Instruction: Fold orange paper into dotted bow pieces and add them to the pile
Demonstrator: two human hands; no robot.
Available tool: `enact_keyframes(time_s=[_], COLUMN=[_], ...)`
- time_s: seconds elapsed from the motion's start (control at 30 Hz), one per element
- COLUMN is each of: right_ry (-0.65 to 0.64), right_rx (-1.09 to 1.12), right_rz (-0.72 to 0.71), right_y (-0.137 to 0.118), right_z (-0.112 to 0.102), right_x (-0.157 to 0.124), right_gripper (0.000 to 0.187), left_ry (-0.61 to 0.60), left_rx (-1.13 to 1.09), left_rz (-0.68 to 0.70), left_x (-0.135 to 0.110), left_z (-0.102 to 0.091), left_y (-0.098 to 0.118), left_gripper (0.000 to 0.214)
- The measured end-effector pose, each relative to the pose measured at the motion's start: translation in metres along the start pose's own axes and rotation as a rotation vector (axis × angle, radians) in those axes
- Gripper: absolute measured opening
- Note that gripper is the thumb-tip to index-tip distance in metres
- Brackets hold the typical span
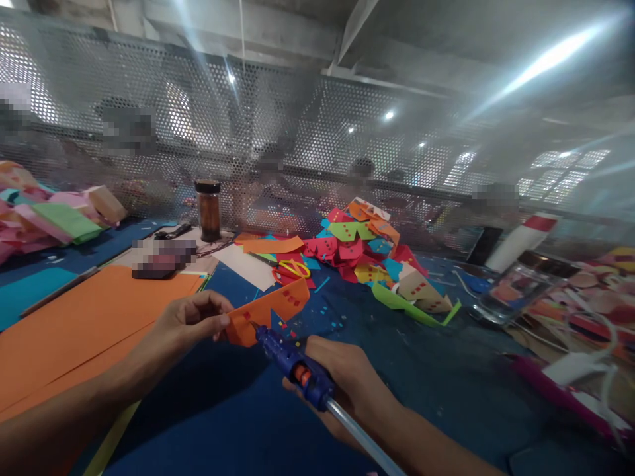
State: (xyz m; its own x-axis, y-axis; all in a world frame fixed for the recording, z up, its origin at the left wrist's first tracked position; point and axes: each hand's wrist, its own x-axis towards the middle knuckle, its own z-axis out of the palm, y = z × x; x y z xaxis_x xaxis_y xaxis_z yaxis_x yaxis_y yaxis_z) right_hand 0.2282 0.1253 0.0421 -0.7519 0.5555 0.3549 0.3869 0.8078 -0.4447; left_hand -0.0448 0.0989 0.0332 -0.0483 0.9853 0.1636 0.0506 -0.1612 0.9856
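My left hand (198, 320) pinches the left end of a folded orange paper piece (265, 311) that carries small dark red squares. In my right hand (347, 370) is a blue glue gun (290, 360), with a clear glue stick (364, 436) running out of its back end. The nozzle points up and left and meets the orange paper near a red square, close to my left fingertips; whether it touches I cannot tell. Tiny coloured paper bits (292, 330) lie on the blue surface just beyond the gun.
Yellow-handled scissors (295, 268) and a heap of coloured paper pieces (357, 244) lie ahead. Orange sheets (99, 324) and a phone (163, 259) are at left, with a dark-lidded jar (208, 211) behind. A glass jar (520, 287) stands at right, before a perforated metal screen (297, 132).
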Motion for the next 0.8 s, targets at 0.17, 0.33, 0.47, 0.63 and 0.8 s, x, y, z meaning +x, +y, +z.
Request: enact_keyframes(time_s=[0.17, 0.33, 0.47, 0.63, 0.8], right_ry=[0.030, 0.036, 0.033, 0.044, 0.022], right_rx=[-0.034, -0.038, -0.042, -0.072, -0.014], right_rz=[-0.026, -0.023, -0.034, -0.004, -0.005], right_y=[0.003, 0.002, 0.004, 0.016, 0.006], right_z=[0.003, 0.002, 0.004, 0.016, 0.007], right_x=[-0.001, -0.002, -0.003, -0.007, -0.004], right_gripper=[0.020, 0.016, 0.014, 0.017, 0.017], left_ry=[0.007, 0.002, -0.001, 0.007, 0.012], left_rx=[0.004, -0.003, -0.006, -0.010, -0.013], left_rz=[-0.010, 0.000, -0.001, -0.006, -0.007], left_x=[0.000, 0.000, 0.000, 0.000, 0.000], left_z=[0.000, 0.000, 0.000, 0.000, 0.001], left_y=[-0.002, -0.003, -0.001, 0.001, 0.000], left_gripper=[0.018, 0.016, 0.017, 0.016, 0.015])
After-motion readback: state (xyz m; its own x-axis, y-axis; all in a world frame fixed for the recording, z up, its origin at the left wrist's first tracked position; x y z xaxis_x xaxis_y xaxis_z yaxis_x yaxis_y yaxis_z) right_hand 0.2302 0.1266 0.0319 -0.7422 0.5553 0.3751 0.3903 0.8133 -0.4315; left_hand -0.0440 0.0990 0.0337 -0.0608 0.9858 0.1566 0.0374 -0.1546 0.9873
